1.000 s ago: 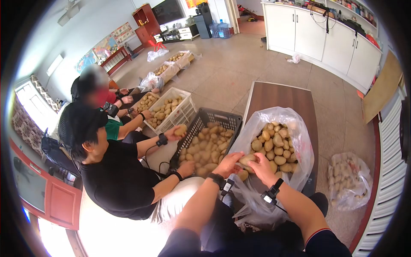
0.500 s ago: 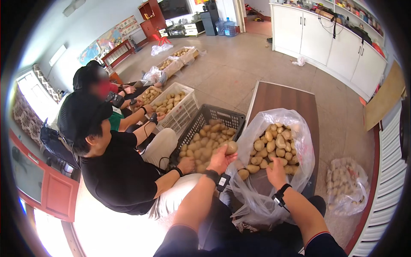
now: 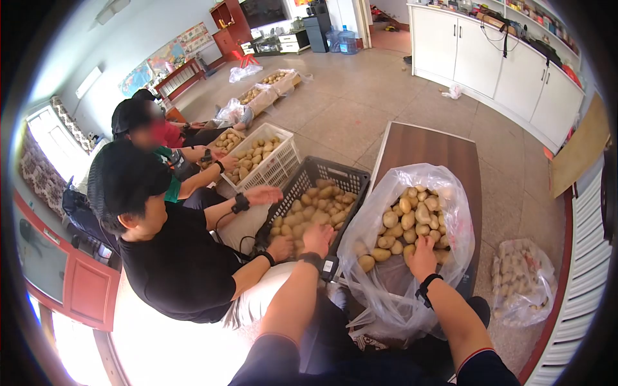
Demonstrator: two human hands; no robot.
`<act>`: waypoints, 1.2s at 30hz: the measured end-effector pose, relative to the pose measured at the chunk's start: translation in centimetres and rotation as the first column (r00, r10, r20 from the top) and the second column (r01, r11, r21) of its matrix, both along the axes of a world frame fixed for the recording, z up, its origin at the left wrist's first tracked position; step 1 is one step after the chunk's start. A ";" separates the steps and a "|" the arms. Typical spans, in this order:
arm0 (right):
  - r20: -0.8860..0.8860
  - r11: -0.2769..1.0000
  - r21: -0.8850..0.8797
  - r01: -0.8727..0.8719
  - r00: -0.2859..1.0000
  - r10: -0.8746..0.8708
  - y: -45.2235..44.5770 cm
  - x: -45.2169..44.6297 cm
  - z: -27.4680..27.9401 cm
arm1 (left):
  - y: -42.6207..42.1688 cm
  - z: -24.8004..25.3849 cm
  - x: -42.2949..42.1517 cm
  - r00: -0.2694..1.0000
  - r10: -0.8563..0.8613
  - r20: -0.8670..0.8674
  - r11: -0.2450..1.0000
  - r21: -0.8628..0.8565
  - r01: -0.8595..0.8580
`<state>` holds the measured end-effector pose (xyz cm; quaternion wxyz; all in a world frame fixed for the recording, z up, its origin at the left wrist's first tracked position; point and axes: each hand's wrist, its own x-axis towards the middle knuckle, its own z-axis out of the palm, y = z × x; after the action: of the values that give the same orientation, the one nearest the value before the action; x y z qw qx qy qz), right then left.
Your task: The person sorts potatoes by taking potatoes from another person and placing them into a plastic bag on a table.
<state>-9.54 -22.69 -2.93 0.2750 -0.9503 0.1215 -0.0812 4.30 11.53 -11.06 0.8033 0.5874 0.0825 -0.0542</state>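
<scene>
My left hand [image 3: 317, 240] reaches over the near side of a dark plastic crate [image 3: 331, 166] holding many potatoes [image 3: 308, 212]. Its back faces me and its fingertips are hidden among the potatoes, so I cannot tell whether it grips one. My right hand [image 3: 422, 258] is inside a clear plastic bag [image 3: 458, 257] of potatoes, its fingers bent round a potato [image 3: 409, 251] at the near edge of the pile. The bag's mouth is wide and faces me. It rests on a brown wooden board [image 3: 425, 145].
A co-worker in black [image 3: 174, 264] sits at my left, both hands by the dark crate. Other people sit beyond, beside a white crate [image 3: 283, 161] of potatoes. Another filled plastic bag [image 3: 524, 283] lies on the floor at right. White cabinets [image 3: 476, 58] line the far wall.
My left hand has moved left and down from beside the bag to the dark crate; the potato it held no longer shows. The co-worker's far hand has come toward the crate.
</scene>
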 end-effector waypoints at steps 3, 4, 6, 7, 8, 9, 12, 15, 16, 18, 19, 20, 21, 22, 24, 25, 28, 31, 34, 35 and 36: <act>-0.039 1.000 -0.008 -0.004 0.999 0.004 -0.3 0.2 -0.4 | -1.5 4.2 -1.5 0.989 0.039 -0.144 0.858 -0.503 -0.107; -0.030 1.000 -0.012 -0.012 0.999 0.012 -0.4 0.2 -0.4 | -2.4 6.1 -1.8 0.989 0.042 -0.143 0.857 -0.504 -0.109; -0.018 0.999 -0.021 -0.027 0.999 0.027 -0.3 0.2 -0.6 | -4.6 9.2 -2.3 0.925 0.199 -0.323 0.941 -0.199 -0.272; -0.046 0.999 -0.033 -0.021 0.999 0.019 -0.2 0.3 -0.9 | -5.4 10.0 -2.4 0.926 0.201 -0.319 0.939 -0.206 -0.275; -0.074 0.999 -0.045 -0.012 0.997 0.009 -0.3 0.4 -1.1 | -6.0 10.8 -2.6 0.937 0.180 -0.298 0.961 -0.149 -0.232; -0.073 0.999 -0.049 -0.013 0.997 0.009 -0.2 0.2 -0.9 | -6.6 10.9 -2.7 0.946 0.158 -0.282 0.978 -0.090 -0.190; -0.094 0.999 -0.045 -0.005 0.996 0.000 0.2 0.2 -0.4 | -8.2 11.9 -3.6 0.969 0.080 -0.234 0.994 -0.054 -0.096; -0.040 0.999 -0.043 -0.021 0.999 0.019 0.0 -0.1 -0.4 | -9.9 13.0 -5.1 0.975 0.011 -0.221 1.000 0.001 -0.011; -0.043 0.999 -0.040 -0.029 0.999 0.027 0.0 -0.2 -0.4 | -10.3 13.0 -5.6 0.971 -0.056 -0.231 0.998 0.020 0.062; -0.038 0.998 -0.038 -0.040 0.999 0.038 -0.1 0.0 -0.4 | -10.9 13.1 -6.0 0.953 -0.166 -0.254 0.983 0.038 0.181; -0.019 0.998 -0.007 -0.056 0.998 0.056 -0.2 -0.3 -0.5 | -11.1 12.9 -6.3 0.954 -0.163 -0.253 0.983 0.037 0.178; 0.003 0.997 0.024 -0.072 0.997 0.072 -0.3 -0.3 -0.6 | -11.4 12.8 -6.5 0.943 -0.202 -0.265 0.975 0.040 0.220; 0.006 0.997 0.024 -0.073 0.997 0.072 -0.3 -0.4 -0.4 | -11.7 12.9 -6.7 0.930 -0.240 -0.278 0.964 0.042 0.262; 0.012 0.996 0.041 -0.075 0.997 0.075 -0.4 -0.6 -0.2 | -11.9 12.9 -7.0 0.927 -0.253 -0.279 0.961 0.037 0.273; 0.019 0.995 0.060 -0.078 0.997 0.077 -0.4 -0.8 0.0 | -12.1 12.7 -7.3 0.916 -0.296 -0.271 0.942 0.075 0.327; 0.076 0.995 0.083 -0.062 0.996 0.056 -0.2 -0.8 0.0 | -12.2 12.7 -7.3 0.903 -0.339 -0.264 0.919 0.113 0.379; 0.264 0.985 0.136 -0.109 0.962 0.070 0.7 -0.3 -0.3 | -12.5 13.2 -7.6 0.864 -0.388 -0.322 0.891 0.108 0.441; 0.153 0.775 0.619 -0.130 0.987 0.043 2.8 -0.2 3.6 | -13.3 13.9 -8.0 0.854 -0.397 -0.337 0.883 0.116 0.456; -0.052 0.234 0.972 0.016 0.988 0.146 5.1 0.2 5.6 | -13.9 13.7 -8.3 0.856 -0.405 -0.320 0.903 0.006 0.429; -0.008 0.058 0.998 -0.002 0.985 0.171 5.3 0.2 5.6 | -13.6 13.6 -8.2 0.858 -0.401 -0.322 0.905 0.006 0.426; -0.006 0.057 0.998 -0.004 0.985 0.174 5.4 0.4 5.5 | -13.3 13.6 -7.8 0.790 -0.529 -0.311 0.845 -0.108 0.524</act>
<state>-9.17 -17.33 2.53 0.8466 -0.5127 0.1022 0.1003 -3.54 -1.76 2.50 0.7358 0.5630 0.0480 -0.3733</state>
